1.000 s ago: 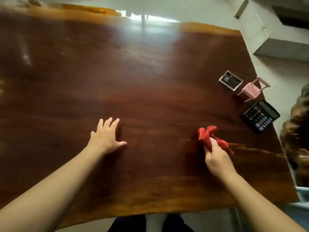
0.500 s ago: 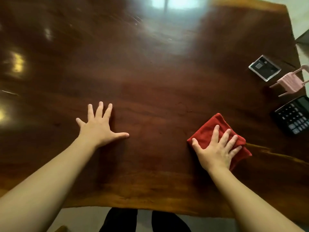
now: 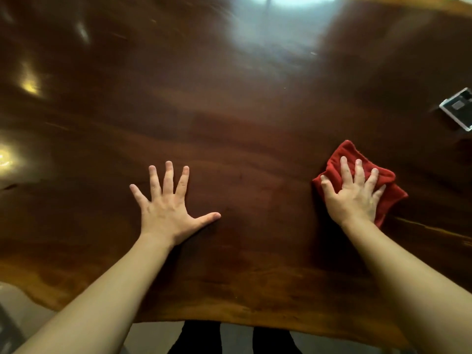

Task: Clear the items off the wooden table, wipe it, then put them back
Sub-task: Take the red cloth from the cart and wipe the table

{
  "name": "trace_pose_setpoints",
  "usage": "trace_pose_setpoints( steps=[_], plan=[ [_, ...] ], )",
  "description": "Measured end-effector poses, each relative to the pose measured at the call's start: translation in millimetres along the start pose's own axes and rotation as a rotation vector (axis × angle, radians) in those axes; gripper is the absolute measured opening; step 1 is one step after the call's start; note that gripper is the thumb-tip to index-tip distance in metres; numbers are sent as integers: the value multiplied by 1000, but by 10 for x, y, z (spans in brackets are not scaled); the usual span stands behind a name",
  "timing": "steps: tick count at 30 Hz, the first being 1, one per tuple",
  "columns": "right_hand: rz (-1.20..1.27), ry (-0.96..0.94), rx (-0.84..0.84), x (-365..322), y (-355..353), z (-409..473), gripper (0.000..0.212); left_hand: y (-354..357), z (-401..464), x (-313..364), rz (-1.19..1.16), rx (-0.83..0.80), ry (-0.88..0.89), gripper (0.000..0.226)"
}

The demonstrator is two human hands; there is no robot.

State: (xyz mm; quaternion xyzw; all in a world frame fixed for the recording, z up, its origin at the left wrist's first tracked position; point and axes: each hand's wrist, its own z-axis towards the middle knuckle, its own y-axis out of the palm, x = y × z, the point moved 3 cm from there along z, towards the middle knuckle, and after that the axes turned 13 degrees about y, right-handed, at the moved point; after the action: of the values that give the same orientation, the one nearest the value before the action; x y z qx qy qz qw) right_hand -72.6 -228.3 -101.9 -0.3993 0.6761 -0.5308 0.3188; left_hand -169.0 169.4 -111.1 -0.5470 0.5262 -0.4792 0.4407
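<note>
Surface: dark glossy wooden table [image 3: 242,118] fills the view; window glare at 12 o'clock, lamp glints at 9 o'clock; frame somewhat blurred.
Left hand: my left hand [image 3: 168,208] lies flat on bare wood near centre, fingers spread wide, holding nothing. I read it as a brace.
Right hand: my right hand [image 3: 353,195] is at 3 o'clock, palm down, fingers splayed, pressing on the red cloth [image 3: 343,157].
Cloth: folded, flat on the wood, edges showing around the hand.
Leftover item: small dark rectangular card with a pale border [image 3: 459,111] on the table at 2 o'clock, cut by the frame edge; apart from the cloth.
Progress (judgement): clearing mostly done, not complete; wiping in hand.
Remaining (judgement): lift off the card, wipe the far and left areas, then return the items.
Unknown: anything past the right frame edge.
</note>
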Motion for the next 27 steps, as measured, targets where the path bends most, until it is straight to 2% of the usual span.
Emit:
trace_pose_setpoints(
  steps=[7,15,17,21,27],
  plan=[
    [-13,-272,32,-1354,162,-714,79,7,-317,-407,-8,-29,27,137],
    [53,-752,24,-2428,455,-1981,71,62,-835,-876,-48,-81,-232,146],
    [43,-845,15,-2448,522,-2135,70,72,-861,-871,-46,-91,-254,146],
    [38,-912,3,-2198,520,-2017,67,66,-845,-871,-15,-95,-260,143],
    [58,-761,28,-1335,446,-1574,63,-75,-611,-453,6,-73,-94,134]
  ],
)
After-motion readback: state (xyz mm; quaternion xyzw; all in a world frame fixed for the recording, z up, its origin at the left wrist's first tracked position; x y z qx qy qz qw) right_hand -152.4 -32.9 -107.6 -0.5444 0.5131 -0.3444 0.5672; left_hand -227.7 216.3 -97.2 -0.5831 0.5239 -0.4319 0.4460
